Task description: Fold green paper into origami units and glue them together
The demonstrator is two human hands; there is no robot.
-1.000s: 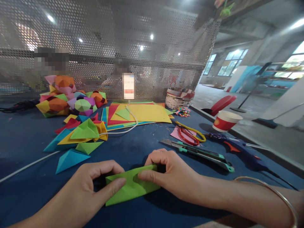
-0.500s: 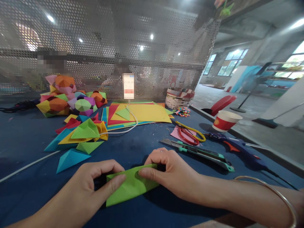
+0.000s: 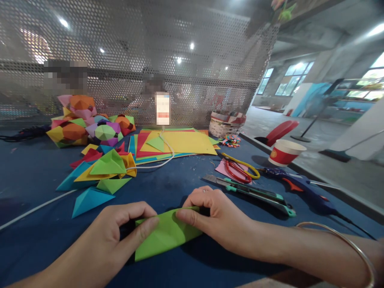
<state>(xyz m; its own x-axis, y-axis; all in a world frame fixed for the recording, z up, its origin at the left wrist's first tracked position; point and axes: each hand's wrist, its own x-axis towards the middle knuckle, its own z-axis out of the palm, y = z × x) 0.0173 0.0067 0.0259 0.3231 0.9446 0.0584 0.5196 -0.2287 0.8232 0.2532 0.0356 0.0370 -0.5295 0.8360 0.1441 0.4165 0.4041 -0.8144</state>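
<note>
A folded strip of green paper (image 3: 168,234) is held low over the blue table (image 3: 168,182), near its front edge. My left hand (image 3: 129,228) pinches its left end, thumb in front and fingers behind. Its right part is gripped the same way by my right hand (image 3: 207,214). To the left lie folded paper pieces, among them a green one (image 3: 109,163) and a blue one (image 3: 91,200). Just beyond my right hand rests a cutter knife (image 3: 258,194).
Colored sheets (image 3: 189,142) lie at the back, with a phone (image 3: 163,109) behind them. Paper balls (image 3: 105,133) stand back left. On the right are scissors (image 3: 240,170), a glue gun (image 3: 303,190), a paper cup (image 3: 283,154) and a basket (image 3: 226,125).
The green paper has shifted very slightly to the right between my hands. Both hands keep their grip and almost the same position.
</note>
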